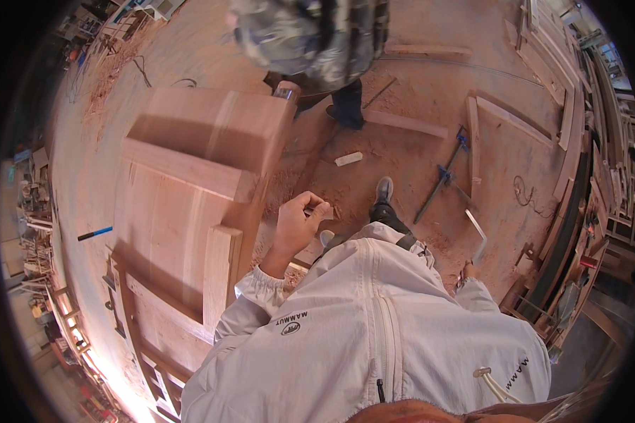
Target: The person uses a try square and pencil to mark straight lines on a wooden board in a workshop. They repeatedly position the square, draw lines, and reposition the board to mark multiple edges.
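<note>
Jacket (363, 331): white, nearest the camera; it filled the lower view, and hid the waist and most of the right arm.
Left hand (296, 225): just right of the panel (159, 208); its fingers were curled, thumb near fingertips; I could not tell whether they met or pinched something small.
Right hand (469, 271): well apart from the left; closed round the lower end of a strip (481, 229), its fingers largely out of sight behind the sleeve.
Strip: pale and bent, out to the right above the floor (413, 261); its kind was hard to make out.
Panel: wooden, on the person's left; a beam (183, 169) lay across it, a block (221, 275) nearer; its near end ran into a frame (144, 292), partly lost in glare.
Co-worker (310, 39): camouflage top, blurred, by the panel's far end; head cut off by the upper edge.
Right side: a blue clamp (442, 174) lay on the floor; the boards (571, 176) beyond bent toward the dark rim.
</note>
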A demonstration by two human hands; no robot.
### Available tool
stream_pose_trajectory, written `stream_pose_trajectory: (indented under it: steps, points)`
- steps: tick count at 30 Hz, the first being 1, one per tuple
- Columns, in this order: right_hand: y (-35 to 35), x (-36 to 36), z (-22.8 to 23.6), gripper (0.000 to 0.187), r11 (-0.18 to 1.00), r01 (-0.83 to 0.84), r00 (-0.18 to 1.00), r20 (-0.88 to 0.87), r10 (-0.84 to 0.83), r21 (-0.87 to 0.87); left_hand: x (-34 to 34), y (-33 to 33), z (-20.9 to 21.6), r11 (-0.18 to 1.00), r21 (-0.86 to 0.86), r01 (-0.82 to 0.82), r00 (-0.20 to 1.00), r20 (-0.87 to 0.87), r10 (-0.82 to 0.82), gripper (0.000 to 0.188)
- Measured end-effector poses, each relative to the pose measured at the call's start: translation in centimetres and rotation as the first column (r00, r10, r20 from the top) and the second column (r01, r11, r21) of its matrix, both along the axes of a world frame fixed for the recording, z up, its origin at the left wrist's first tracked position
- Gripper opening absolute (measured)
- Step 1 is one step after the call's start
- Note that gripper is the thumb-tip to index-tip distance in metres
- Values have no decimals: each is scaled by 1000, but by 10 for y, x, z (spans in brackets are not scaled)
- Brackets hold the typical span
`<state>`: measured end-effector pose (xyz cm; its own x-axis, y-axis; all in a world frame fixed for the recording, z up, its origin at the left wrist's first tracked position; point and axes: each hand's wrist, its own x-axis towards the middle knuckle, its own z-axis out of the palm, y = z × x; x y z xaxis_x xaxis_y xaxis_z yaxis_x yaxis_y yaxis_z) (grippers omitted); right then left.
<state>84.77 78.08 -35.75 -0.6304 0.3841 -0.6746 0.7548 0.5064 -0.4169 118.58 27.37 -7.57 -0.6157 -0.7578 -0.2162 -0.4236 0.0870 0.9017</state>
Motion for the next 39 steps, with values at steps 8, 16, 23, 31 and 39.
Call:
stream_pose_trajectory:
  steps: [8, 16, 23, 31, 39]
  points:
    - [-4, -127, -57, 61, 795, -448, 880, 45, 473, 410, -125, -51, -23, 997, 34, 73, 996, 38, -74, 17]
    - [-294, -317, 15, 33, 656, -742, 671, -187, 718, -140, -208, -105, 6, 935, -222, -275, 942, 130, 308, 15]
    - [-440, -424, 33, 38, 293, -946, 324, -450, 832, -138, -72, -121, 35, 71, -920, -386, 253, -32, 967, 11]
    - [-624, -412, 84, 39, -77, -978, 2, -374, 928, -196, 125, -31, -14, -484, -614, -623, -782, 463, 419, 91]
    - [-849, -410, 70, 48, -561, -764, -635, -527, 564, 319, 145, -44, -43, -647, -564, -514, -851, 433, 299, 110]
